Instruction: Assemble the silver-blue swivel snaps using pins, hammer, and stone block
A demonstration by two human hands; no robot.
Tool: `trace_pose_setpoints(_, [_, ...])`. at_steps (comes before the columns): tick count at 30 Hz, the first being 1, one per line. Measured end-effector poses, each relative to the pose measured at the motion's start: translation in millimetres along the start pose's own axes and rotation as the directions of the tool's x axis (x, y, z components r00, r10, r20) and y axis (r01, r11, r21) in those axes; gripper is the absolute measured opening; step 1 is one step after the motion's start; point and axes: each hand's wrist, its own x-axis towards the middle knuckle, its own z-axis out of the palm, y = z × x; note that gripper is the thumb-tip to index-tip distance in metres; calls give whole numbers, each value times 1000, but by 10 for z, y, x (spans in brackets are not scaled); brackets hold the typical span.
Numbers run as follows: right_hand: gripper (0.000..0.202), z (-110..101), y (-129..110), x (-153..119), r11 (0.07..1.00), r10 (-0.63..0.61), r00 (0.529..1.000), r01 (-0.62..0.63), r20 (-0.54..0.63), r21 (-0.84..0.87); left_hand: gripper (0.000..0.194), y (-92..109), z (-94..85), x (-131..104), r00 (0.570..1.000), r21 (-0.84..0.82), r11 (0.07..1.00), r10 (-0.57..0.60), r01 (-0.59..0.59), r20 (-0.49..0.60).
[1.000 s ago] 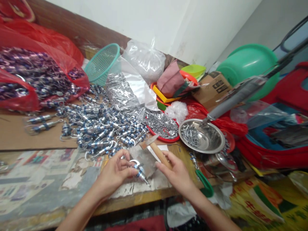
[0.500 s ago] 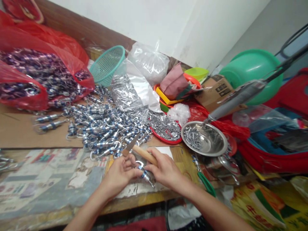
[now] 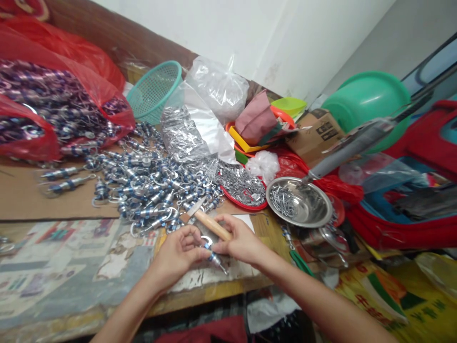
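Observation:
At the table's front edge, my left hand [image 3: 181,250] pinches a small blue and silver metal hook piece [image 3: 215,259], its ring upward and its thin end pointing down to the right. My right hand [image 3: 237,239] is closed round the wooden handle of a small hammer [image 3: 210,224]; its thumb is close to the hook piece. The hammer's head lies up and left of both hands, near a large pile of similar hook pieces [image 3: 150,186]. The right fingertips are partly hidden behind the handle.
Behind the hands stand a red tray of small metal parts [image 3: 243,186] and a steel bowl [image 3: 317,205] with pins. A red bag of hook pieces [image 3: 117,112] lies left, near a teal basket [image 3: 155,90]. A grey-gripped lever [image 3: 350,147] slants over the bowl.
The hammer's head has turned a little, showing more of its metal. Both hands keep their holds. The whole view has shifted slightly, with most objects appearing farther left.

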Motion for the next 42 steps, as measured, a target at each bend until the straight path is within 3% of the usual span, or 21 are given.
trace_pose_setpoints(5, [41,30,18,-11,997,-63,998,62,-20,-38,26,-2,-1,-7,1000,2,1000,9,-9,-1])
trace_pose_setpoints(11, [43,47,-1,-2,994,-46,999,44,-17,-96,24,-4,-5,0,1000,-19,1000,12,-12,19])
trace_pose_setpoints(15, [42,53,-35,-14,989,-92,995,87,-36,-122,19,38,-3,-11,998,62,997,37,-40,47])
trace_pose_setpoints(18, [38,12,-14,-113,992,-112,985,104,-131,-67,16,48,6,-27,999,100,994,36,-38,21])
trace_pose_setpoints(20, [37,-54,20,-252,984,-165,956,144,-242,-105,21,38,10,-35,1000,40,999,28,-29,11])
trace_pose_setpoints(22, [38,-142,57,-442,950,-265,919,197,-292,-242,28,24,11,-37,1000,-40,999,14,-13,21])
trace_pose_setpoints(27, [46,-299,106,-894,768,-396,913,274,-94,-579,33,13,7,-31,1000,-57,998,7,-5,30])
trace_pose_setpoints(31, [55,-283,135,-974,682,-543,823,315,-167,-661,33,16,9,-23,999,-58,998,13,-10,45])
trace_pose_setpoints(35, [50,-225,167,-922,615,-457,887,267,-60,-742,34,12,4,-22,999,-41,999,19,-17,26])
trace_pose_setpoints(38, [49,-202,172,-926,644,-477,870,248,-126,-724,34,11,3,-20,1000,-29,999,12,-12,18])
trace_pose_setpoints(42, [42,-236,257,-882,755,-398,908,243,-130,-608,34,33,12,-29,1000,-46,999,-11,12,23])
